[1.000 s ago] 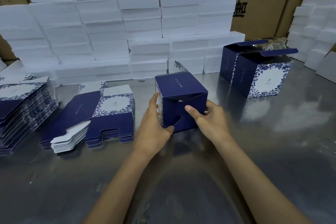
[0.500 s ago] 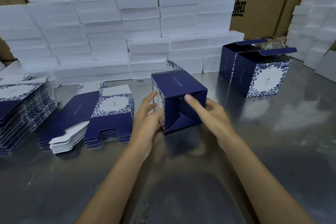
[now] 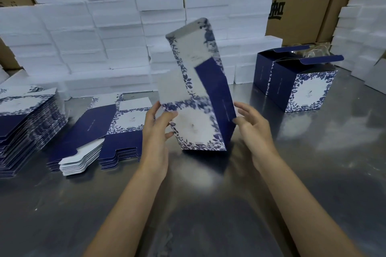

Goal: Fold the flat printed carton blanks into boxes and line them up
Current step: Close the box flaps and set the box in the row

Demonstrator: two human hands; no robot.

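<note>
the left hand (image 3: pixel 155 131) pinched the tilted, blurred box (image 3: pixel 198 110) on the table (image 3: pixel 313 173), while the right hand (image 3: pixel 252 129) touched its side, fingers relaxed.

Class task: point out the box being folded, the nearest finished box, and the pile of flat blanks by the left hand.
box being folded (image 3: pixel 194 129): head view, white front panel.
finished box (image 3: pixel 311 92): head view, floral front face.
pile of flat blanks (image 3: pixel 123 142): head view, navy top sheet.
</note>
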